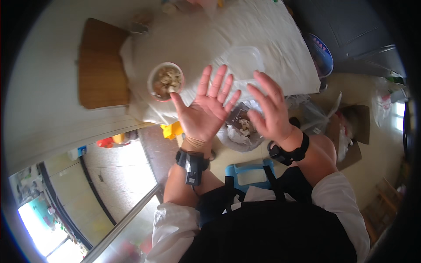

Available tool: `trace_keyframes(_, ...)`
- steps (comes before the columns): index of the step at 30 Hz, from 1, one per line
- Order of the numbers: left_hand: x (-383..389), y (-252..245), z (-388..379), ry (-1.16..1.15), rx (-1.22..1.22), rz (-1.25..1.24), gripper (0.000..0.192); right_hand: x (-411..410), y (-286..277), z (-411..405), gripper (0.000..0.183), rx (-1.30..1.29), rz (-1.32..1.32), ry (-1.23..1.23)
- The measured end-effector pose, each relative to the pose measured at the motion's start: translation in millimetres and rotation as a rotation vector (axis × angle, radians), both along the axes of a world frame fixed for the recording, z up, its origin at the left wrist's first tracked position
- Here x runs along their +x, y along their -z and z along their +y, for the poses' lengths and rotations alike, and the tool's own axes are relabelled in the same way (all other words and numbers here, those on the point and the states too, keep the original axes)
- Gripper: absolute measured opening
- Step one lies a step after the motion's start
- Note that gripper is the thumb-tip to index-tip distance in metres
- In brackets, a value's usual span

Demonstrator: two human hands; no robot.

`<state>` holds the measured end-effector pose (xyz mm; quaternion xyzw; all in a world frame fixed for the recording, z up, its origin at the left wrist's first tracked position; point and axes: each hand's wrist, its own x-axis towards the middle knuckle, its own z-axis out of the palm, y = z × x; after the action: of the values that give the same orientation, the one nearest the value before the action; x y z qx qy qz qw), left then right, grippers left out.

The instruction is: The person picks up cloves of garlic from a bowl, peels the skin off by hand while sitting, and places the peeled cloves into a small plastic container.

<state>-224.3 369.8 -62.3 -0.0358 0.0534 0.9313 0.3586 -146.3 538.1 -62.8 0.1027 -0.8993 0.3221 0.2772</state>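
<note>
My left hand (203,115) is held palm up above the table's near edge, with its fingers spread and nothing in it. Its thumb tip overlaps the near rim of a round bowl (150,82) in the picture; whether they touch I cannot tell. Pale, lumpy pieces of food (171,77) lie in the bowl. My right hand (271,111), slightly blurred, hovers to the right with bent, parted fingers and holds nothing. Beyond it a clear plastic container (245,57) rests on the pale tablecloth (197,36). Below both hands stands a lined waste bin (241,147) holding crumpled white tissue and scraps.
A wooden chair (102,65) stands at the table's left side. Near my legs is a blue plastic stool (251,176). An open cardboard box (353,131) and clear plastic bags (315,115) lie on the floor at right. A yellow item (171,130) sits under the table's near-left edge.
</note>
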Motion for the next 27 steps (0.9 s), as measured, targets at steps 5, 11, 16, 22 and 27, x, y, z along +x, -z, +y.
trace_keyframes(5, 0, 7, 8, 0.051, -0.106, -0.120, 0.094, 17, 22, -40, 0.068, 0.175, -0.238, -0.373)
trace_keyframes(11, -12, 21, -2, 0.048, 0.102, -0.152, 0.093, 29, 24, -62, 0.071, -0.059, -0.469, -0.833)
trace_keyframes(16, 17, 5, -7, 0.121, -0.137, -0.166, 0.090, 16, 30, -51, 0.054, 0.156, -0.284, -0.485)
trace_keyframes(22, 54, 2, -17, 0.188, -0.175, -0.092, 0.095, 34, 26, -59, 0.061, 0.145, -0.281, -0.363)
trace_keyframes(27, 69, -9, -27, 0.254, -0.279, -0.101, 0.092, 50, 16, -72, 0.061, 0.196, -0.209, -0.284)
